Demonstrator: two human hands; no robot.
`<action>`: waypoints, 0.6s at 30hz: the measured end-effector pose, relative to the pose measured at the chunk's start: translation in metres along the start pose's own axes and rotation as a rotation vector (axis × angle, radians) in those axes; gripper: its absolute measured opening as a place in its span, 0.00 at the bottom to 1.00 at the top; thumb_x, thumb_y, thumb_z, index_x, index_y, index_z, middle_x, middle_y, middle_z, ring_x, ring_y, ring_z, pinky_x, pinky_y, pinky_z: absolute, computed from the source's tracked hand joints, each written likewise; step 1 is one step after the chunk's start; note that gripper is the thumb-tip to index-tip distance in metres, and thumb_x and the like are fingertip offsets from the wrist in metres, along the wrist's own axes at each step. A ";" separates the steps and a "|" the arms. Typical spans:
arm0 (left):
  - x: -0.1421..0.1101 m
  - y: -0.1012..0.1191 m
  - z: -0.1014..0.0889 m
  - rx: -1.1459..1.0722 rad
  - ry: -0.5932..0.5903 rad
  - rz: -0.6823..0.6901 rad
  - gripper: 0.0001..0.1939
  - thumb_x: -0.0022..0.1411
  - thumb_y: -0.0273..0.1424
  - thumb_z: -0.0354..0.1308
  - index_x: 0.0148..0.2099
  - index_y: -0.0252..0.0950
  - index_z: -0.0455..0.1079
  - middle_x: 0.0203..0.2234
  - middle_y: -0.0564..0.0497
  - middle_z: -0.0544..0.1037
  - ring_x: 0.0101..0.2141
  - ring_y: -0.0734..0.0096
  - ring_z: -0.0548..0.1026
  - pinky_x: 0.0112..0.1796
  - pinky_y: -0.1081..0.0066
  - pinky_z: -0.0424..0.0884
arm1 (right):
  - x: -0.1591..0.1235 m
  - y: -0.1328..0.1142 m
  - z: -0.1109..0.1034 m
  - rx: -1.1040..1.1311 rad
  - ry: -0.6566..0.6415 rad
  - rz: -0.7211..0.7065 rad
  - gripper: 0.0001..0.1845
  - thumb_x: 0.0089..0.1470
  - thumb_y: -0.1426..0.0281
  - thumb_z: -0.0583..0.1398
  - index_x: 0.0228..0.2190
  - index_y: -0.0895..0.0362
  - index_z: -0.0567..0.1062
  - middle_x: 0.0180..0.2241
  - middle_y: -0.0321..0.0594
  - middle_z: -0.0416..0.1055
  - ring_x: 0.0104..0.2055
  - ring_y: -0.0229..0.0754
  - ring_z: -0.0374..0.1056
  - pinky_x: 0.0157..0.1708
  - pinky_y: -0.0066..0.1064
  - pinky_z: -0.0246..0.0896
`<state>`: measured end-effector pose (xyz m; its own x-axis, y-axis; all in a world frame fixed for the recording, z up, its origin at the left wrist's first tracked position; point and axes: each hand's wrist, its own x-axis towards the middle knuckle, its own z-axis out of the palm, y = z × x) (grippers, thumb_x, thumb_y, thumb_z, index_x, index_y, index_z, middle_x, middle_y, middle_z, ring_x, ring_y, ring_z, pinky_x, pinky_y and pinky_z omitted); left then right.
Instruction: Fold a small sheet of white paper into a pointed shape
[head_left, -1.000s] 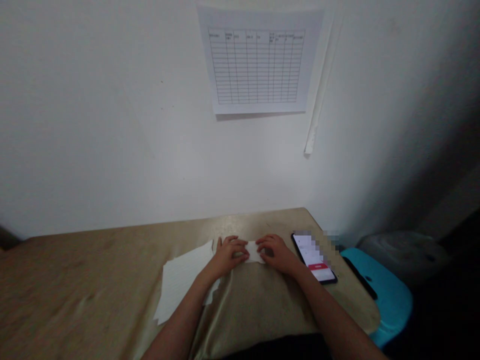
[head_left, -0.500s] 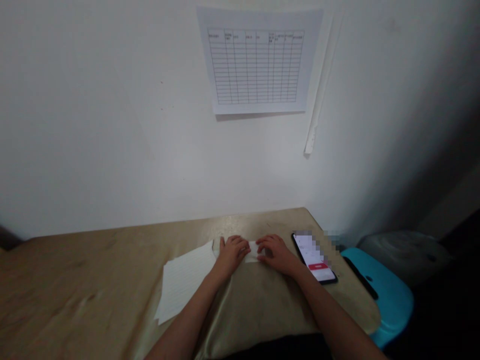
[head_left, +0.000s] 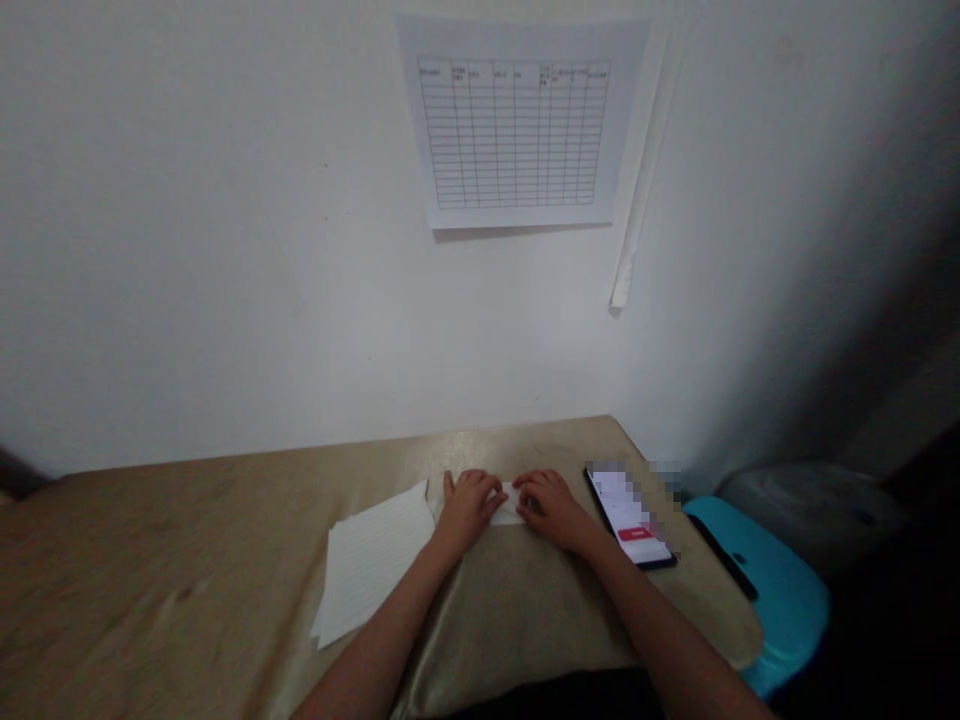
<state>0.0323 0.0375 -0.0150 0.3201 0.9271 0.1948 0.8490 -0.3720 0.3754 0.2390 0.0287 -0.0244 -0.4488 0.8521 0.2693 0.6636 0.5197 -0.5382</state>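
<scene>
A small white piece of paper (head_left: pixel 508 515) lies on the table between my two hands, partly covered by their fingers. My left hand (head_left: pixel 470 508) is at its left part, fingers curled down onto it, with one finger sticking out to the left. On the right side, my right hand (head_left: pixel 553 510) bends its fingers and thumb toward each other on the paper. The fingertips of the two hands are a short gap apart. Left of my left hand rest some lined paper sheets (head_left: pixel 375 565), stacked slightly askew.
A phone (head_left: pixel 634 530) with a lit screen lies right of my right hand. The table (head_left: pixel 187 560) has a wrinkled tan cover and meets a white wall. A printed table sheet (head_left: pixel 517 130) hangs there. Beyond the right edge stands a turquoise object (head_left: pixel 787 590).
My left fingers have shifted a little on the small paper, and my right fingertips have curled in closer. The stacked sheets and the phone stay in place.
</scene>
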 end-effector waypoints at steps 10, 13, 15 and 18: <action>-0.001 -0.001 0.003 -0.054 0.039 -0.097 0.06 0.65 0.38 0.59 0.41 0.46 0.77 0.47 0.52 0.79 0.56 0.56 0.68 0.61 0.34 0.43 | 0.001 0.002 0.005 0.026 0.047 0.022 0.02 0.58 0.73 0.61 0.33 0.55 0.75 0.51 0.40 0.73 0.57 0.45 0.62 0.62 0.42 0.50; 0.000 0.001 0.004 -0.013 0.053 -0.089 0.05 0.65 0.38 0.60 0.40 0.46 0.77 0.46 0.52 0.80 0.56 0.55 0.68 0.61 0.33 0.41 | 0.002 0.003 0.006 0.036 0.056 0.028 0.03 0.57 0.74 0.61 0.31 0.55 0.74 0.50 0.41 0.74 0.56 0.45 0.63 0.61 0.43 0.50; 0.000 0.003 0.004 0.010 0.059 -0.079 0.05 0.65 0.37 0.60 0.40 0.46 0.77 0.46 0.53 0.80 0.55 0.55 0.69 0.60 0.32 0.40 | 0.003 0.004 0.007 0.041 0.057 0.031 0.03 0.57 0.73 0.61 0.31 0.55 0.74 0.49 0.41 0.74 0.56 0.46 0.63 0.62 0.43 0.50; -0.001 0.005 0.003 0.026 0.060 -0.072 0.05 0.65 0.37 0.60 0.40 0.46 0.77 0.45 0.53 0.79 0.55 0.55 0.69 0.60 0.31 0.39 | 0.004 0.004 0.009 0.043 0.066 0.040 0.03 0.56 0.74 0.62 0.31 0.55 0.74 0.49 0.42 0.74 0.56 0.47 0.63 0.61 0.44 0.50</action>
<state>0.0378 0.0349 -0.0162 0.2324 0.9468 0.2227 0.8796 -0.3022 0.3672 0.2349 0.0334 -0.0325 -0.3807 0.8753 0.2983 0.6534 0.4829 -0.5831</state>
